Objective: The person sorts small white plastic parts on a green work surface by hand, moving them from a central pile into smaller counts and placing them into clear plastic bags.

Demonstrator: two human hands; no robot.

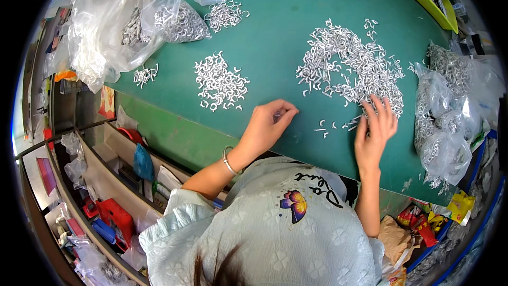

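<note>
A large heap of small silvery metal pieces [365, 66], some curved like hooks and some straight, lies on the green tabletop [270, 37]. At its near edge my right hand [377, 130] rests with fingers apart, the tips touching the pieces. Several loose pieces [324, 128] lie between my two hands. My left hand [269, 124] is closed near the table's front edge, thumb and forefinger together. Something greyish shows within its curl, too small to make out. Left of it spreads a smaller pile of curved pieces [219, 82].
Clear plastic bags of metal pieces [182, 24] stand at the back left, beside two little piles. More filled bags [442, 122] line the right edge. A yellow-green bin [431, 0] sits at the far right. Below the table, left, are cluttered shelves [114, 180].
</note>
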